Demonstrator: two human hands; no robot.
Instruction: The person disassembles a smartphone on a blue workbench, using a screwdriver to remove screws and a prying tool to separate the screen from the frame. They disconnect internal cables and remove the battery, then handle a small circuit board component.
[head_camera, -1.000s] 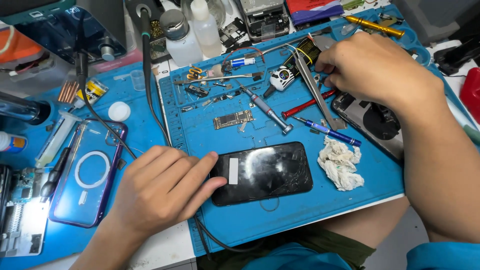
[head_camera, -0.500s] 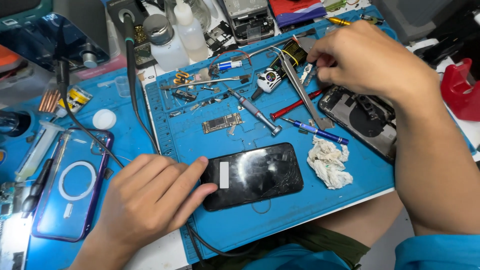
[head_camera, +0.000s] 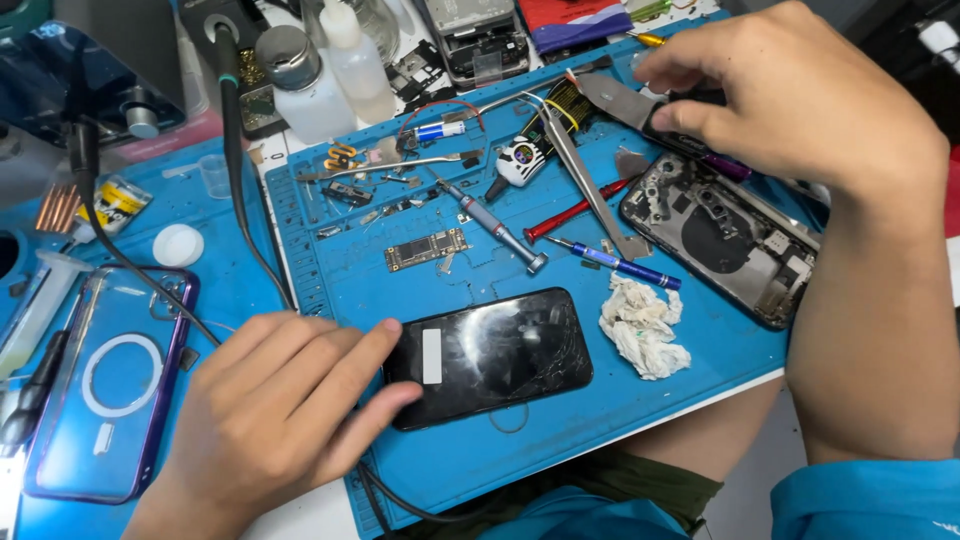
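Head view: blue mat covers the table, left hand at seven o'clock, fingers loosely spread, steadying the cracked black phone at centre. Opened phone housing sits stripped at three o'clock. Right hand at one o'clock, grip pinching a flat metal pry tool. Reassembly not yet begun, I'd judge.

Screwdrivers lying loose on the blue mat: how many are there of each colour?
Red screwdriver: 1
Blue screwdriver: 1
Silver screwdriver: 1
Total: 3
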